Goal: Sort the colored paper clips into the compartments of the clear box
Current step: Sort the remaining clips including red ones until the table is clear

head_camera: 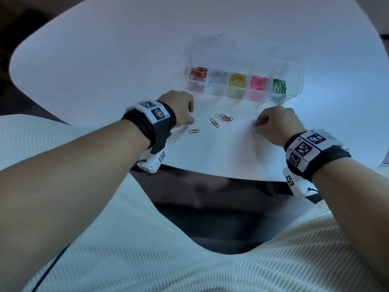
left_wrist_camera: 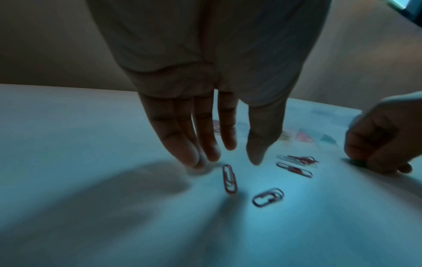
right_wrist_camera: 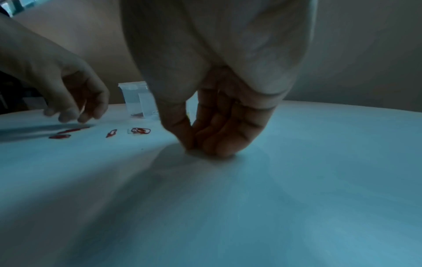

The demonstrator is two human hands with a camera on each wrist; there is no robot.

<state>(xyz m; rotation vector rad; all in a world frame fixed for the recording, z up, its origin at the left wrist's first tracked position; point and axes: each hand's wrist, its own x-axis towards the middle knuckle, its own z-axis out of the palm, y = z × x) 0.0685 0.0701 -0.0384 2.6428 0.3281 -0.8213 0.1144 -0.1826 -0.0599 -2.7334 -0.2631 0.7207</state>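
The clear box lies at the far side of the table, its compartments filled with red, silver, yellow, pink and green clips. Loose red paper clips lie in front of it, one group tangled with a white clip. My left hand hovers low over them with fingers hanging straight and holding nothing; a red clip lies just beneath its fingertips. My right hand is down on the table to the right, thumb and fingers pinching a small green paper clip, mostly hidden.
The white table has a rounded near edge close to my wrists. More red clips lie between the two hands. Bare tabletop extends left of the box and to the right of my right hand.
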